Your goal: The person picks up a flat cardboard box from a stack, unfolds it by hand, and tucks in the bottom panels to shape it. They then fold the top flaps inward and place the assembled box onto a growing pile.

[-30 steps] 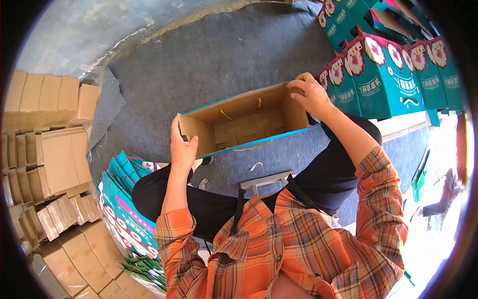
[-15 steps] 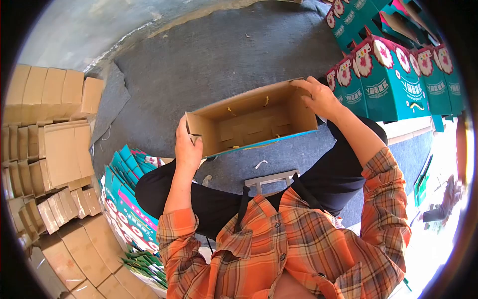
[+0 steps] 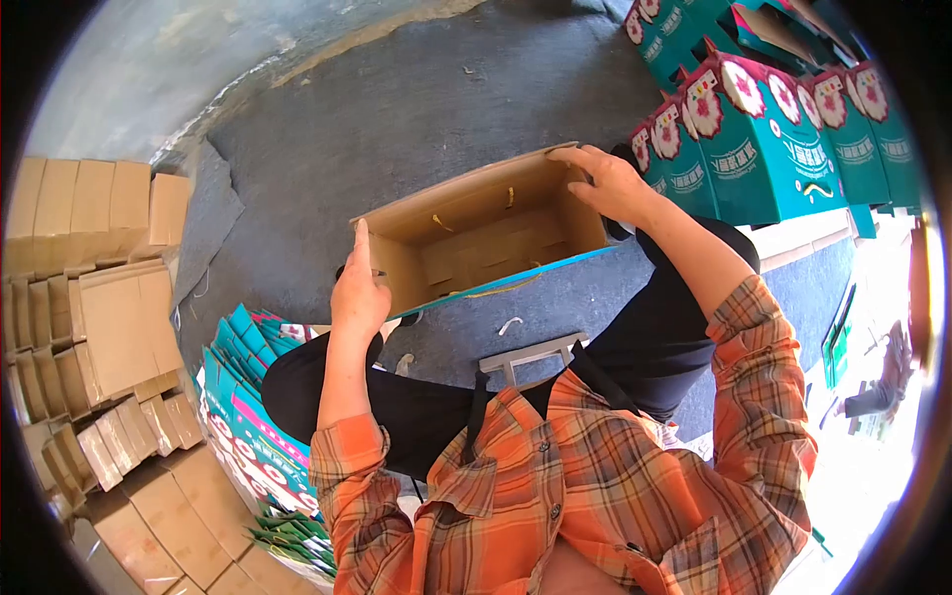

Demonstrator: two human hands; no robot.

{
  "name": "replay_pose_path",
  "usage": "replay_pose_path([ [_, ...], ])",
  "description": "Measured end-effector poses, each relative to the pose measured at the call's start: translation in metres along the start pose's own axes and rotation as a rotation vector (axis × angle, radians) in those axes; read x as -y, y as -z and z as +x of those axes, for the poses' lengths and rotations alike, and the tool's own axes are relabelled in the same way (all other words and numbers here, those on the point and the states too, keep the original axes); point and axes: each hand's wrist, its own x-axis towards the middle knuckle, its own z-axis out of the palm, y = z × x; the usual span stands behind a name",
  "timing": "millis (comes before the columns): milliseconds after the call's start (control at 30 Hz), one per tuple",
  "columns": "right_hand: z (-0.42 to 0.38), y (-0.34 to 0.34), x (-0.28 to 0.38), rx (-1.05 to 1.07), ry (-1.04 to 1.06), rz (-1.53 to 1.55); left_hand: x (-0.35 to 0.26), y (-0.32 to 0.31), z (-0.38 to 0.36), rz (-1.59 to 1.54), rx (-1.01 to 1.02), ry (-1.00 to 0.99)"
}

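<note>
An open-topped cardboard gift box (image 3: 496, 260), brown inside and teal outside, is held between my hands above my knees. Its open top faces me, and short yellow cord ends show on the inner far wall. My left hand (image 3: 360, 295) grips the left end, forefinger stretched up along the corner. At the far right corner, my right hand (image 3: 607, 182) holds the rim, with its fingertips over the edge and its thumb at the inside. The box's printed outer faces are mostly hidden.
Finished-looking teal boxes with flower prints (image 3: 754, 149) stand at the right. Brown cartons (image 3: 124, 327) are stacked at the left. Flat teal box blanks (image 3: 243, 387) lie beside my left knee, with green packaging (image 3: 293, 535) below. A grey metal stool frame (image 3: 531, 355) shows between my legs.
My view has tilted a little, and the box with both hands has shifted left in it. The left forefinger now points straighter up along the box corner. Both hands keep their hold.
</note>
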Motion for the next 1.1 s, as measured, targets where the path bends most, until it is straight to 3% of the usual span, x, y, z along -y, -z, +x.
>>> replay_pose_path([
  [133, 0.0, -0.002, 0.0, 0.004, -0.009, 0.024, -0.009, -0.005, -0.002, 0.009, -0.107, -0.126],
  [200, 0.001, -0.005, 0.0, -0.018, -0.007, 0.026, -0.02, 0.0, -0.003, -0.095, 0.103, 0.069],
  [333, 0.002, -0.004, 0.004, -0.018, -0.048, 0.018, -0.01, -0.014, 0.0, -0.164, 0.096, -0.037],
  [400, 0.001, 0.001, 0.011, 0.028, -0.098, 0.034, -0.005, -0.022, 0.003, -0.488, 0.235, 0.036],
  [633, -0.001, -0.009, 0.004, 0.247, -0.103, 0.213, -0.004, -0.024, 0.009, -0.451, 0.369, 0.07],
  [800, 0.006, -0.023, -0.014, 0.344, -0.126, 0.237, -0.003, -0.013, 0.006, -0.389, 0.52, -0.067],
  [933, 0.008, -0.018, -0.009, 0.395, -0.219, 0.334, 0.003, -0.015, 0.006, -0.324, 0.539, -0.173],
  [1000, 0.01, -0.019, -0.014, 0.39, -0.259, 0.407, 0.005, -0.019, 0.013, -0.434, 0.468, -0.02],
  [1100, 0.011, -0.024, -0.022, 0.31, -0.252, 0.417, 0.011, -0.027, 0.025, -0.413, 0.4, 0.044],
])
